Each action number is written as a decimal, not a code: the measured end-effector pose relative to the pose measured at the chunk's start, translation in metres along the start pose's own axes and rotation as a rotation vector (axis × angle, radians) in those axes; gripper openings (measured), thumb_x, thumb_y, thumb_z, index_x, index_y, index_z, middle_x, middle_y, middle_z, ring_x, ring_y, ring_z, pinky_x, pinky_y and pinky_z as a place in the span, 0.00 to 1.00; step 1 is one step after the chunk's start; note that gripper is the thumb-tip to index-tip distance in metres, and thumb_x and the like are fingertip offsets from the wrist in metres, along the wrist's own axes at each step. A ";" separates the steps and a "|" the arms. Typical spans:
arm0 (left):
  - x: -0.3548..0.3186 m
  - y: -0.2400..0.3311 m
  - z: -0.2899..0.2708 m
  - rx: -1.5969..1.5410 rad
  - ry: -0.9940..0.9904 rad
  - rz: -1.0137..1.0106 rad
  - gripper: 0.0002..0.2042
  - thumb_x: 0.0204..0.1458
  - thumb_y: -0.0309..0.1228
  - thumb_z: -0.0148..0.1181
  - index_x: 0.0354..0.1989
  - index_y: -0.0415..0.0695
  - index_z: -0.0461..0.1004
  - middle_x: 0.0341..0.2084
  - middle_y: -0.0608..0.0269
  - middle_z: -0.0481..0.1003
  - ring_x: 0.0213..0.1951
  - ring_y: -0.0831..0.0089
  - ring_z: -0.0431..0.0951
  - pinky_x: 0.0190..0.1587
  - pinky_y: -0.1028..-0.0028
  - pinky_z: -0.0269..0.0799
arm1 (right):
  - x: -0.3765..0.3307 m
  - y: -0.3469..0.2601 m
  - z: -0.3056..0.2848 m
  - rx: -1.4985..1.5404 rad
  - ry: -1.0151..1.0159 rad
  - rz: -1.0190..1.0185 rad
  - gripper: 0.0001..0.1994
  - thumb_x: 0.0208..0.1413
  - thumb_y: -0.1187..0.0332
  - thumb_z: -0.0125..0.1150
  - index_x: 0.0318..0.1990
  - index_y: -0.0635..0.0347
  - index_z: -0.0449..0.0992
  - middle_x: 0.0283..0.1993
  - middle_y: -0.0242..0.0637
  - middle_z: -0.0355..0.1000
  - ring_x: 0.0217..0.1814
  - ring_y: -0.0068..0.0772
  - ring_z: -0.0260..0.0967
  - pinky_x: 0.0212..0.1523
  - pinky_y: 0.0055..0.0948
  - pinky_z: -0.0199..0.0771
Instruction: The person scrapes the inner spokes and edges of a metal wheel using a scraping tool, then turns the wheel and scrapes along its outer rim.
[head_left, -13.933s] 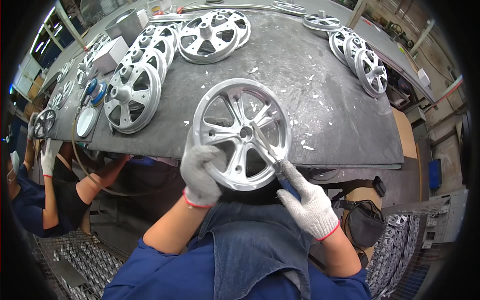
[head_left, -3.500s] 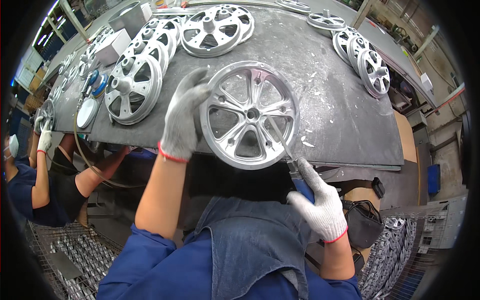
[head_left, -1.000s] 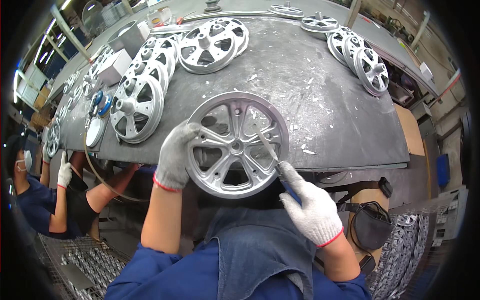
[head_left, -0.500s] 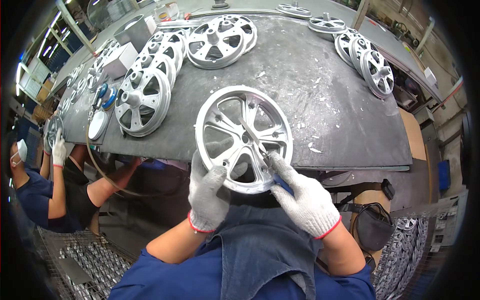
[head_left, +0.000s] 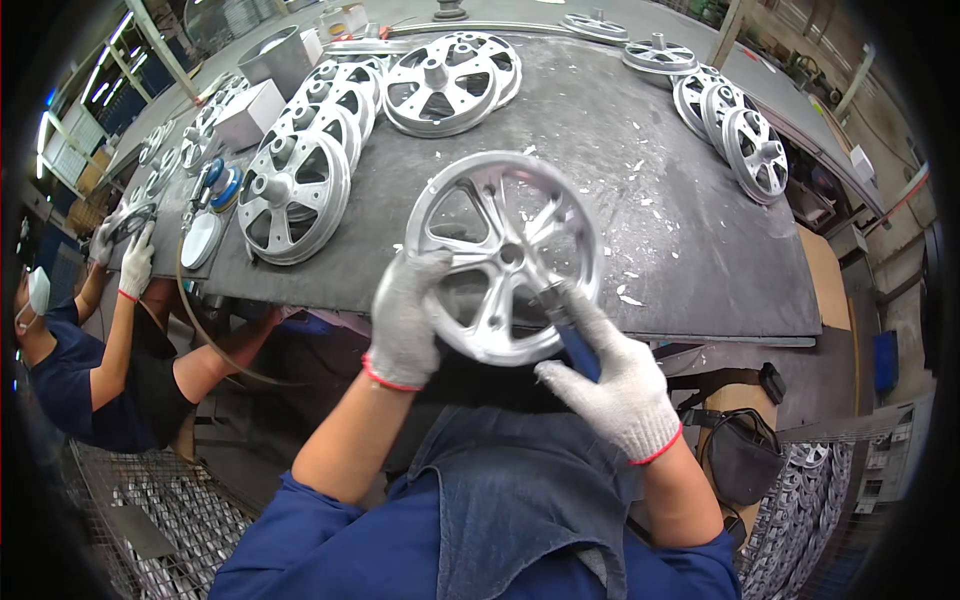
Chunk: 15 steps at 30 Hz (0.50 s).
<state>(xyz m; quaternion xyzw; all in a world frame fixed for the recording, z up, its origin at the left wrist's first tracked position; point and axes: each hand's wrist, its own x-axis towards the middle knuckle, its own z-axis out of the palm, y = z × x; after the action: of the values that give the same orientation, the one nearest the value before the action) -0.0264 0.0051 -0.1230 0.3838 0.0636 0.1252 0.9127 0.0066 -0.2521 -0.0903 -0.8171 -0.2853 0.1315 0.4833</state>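
Note:
A silver spoked metal wheel [head_left: 499, 288] is held up in front of me, tilted above the near edge of the bench. My left hand [head_left: 408, 312], in a white knit glove with a red cuff, is closed on its left rim, thumb over the face. My right hand [head_left: 622, 392], gloved alike, is wrapped round a blue-handled tool with a narrow flat metal blade [head_left: 577, 350]. The blade lies against the wheel's right side, over the spokes by the hub; its tip is blurred, so exact contact is unclear.
Leaning stacks of wheels stand at left [head_left: 292, 197], back and right [head_left: 755, 155]. Pale flakes [head_left: 628, 296] litter the dark bench [head_left: 560, 110]. A blue sander [head_left: 222, 186] with its hose and a white box [head_left: 250, 115] are at left. A co-worker [head_left: 80, 370] handles another wheel.
The wheel has risen slightly, shifted right and turned. My left hand has moved up along its rim. My right hand and the blade have shifted a little, the handle showing more.

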 end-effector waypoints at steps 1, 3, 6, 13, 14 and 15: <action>-0.003 -0.012 0.002 -0.014 0.056 0.046 0.22 0.66 0.28 0.56 0.66 0.32 0.70 0.55 0.42 0.81 0.51 0.54 0.87 0.51 0.53 0.91 | 0.002 -0.004 -0.004 -0.043 0.011 0.017 0.42 0.62 0.58 0.77 0.82 0.50 0.66 0.65 0.57 0.82 0.68 0.56 0.81 0.66 0.40 0.80; -0.019 -0.033 0.011 0.137 0.142 0.080 0.23 0.66 0.27 0.58 0.68 0.32 0.68 0.56 0.43 0.80 0.53 0.55 0.87 0.54 0.55 0.90 | 0.007 0.005 -0.010 -0.069 0.041 -0.002 0.43 0.60 0.57 0.78 0.82 0.50 0.65 0.66 0.57 0.81 0.69 0.57 0.80 0.67 0.41 0.79; -0.018 -0.022 0.001 0.058 0.042 0.029 0.24 0.67 0.29 0.58 0.69 0.31 0.66 0.59 0.42 0.78 0.56 0.55 0.85 0.56 0.57 0.89 | 0.010 0.010 -0.015 -0.108 0.000 0.002 0.39 0.64 0.58 0.74 0.82 0.50 0.66 0.66 0.57 0.81 0.69 0.59 0.80 0.67 0.41 0.79; 0.010 0.010 -0.002 0.145 0.024 -0.018 0.26 0.65 0.25 0.57 0.72 0.31 0.69 0.54 0.46 0.81 0.55 0.60 0.85 0.61 0.61 0.82 | 0.011 0.004 -0.013 -0.155 -0.171 0.002 0.32 0.69 0.64 0.67 0.79 0.50 0.70 0.64 0.57 0.81 0.66 0.62 0.80 0.65 0.46 0.80; 0.012 0.013 -0.003 0.220 0.023 -0.039 0.26 0.64 0.25 0.56 0.71 0.31 0.69 0.54 0.46 0.81 0.55 0.60 0.85 0.60 0.61 0.83 | 0.012 0.004 -0.015 -0.156 -0.172 0.001 0.32 0.69 0.64 0.67 0.79 0.50 0.70 0.64 0.57 0.81 0.66 0.62 0.80 0.65 0.46 0.80; 0.015 0.016 -0.005 0.296 0.023 -0.061 0.26 0.63 0.24 0.55 0.71 0.31 0.70 0.54 0.46 0.82 0.54 0.60 0.85 0.60 0.61 0.84 | 0.013 0.003 -0.016 -0.268 -0.127 -0.028 0.31 0.69 0.63 0.68 0.79 0.46 0.71 0.57 0.56 0.82 0.58 0.61 0.81 0.58 0.48 0.82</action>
<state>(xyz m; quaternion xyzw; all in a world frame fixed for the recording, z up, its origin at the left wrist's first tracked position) -0.0162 0.0234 -0.1158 0.5106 0.1033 0.0908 0.8488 0.0256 -0.2567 -0.0845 -0.8603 -0.3417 0.1372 0.3525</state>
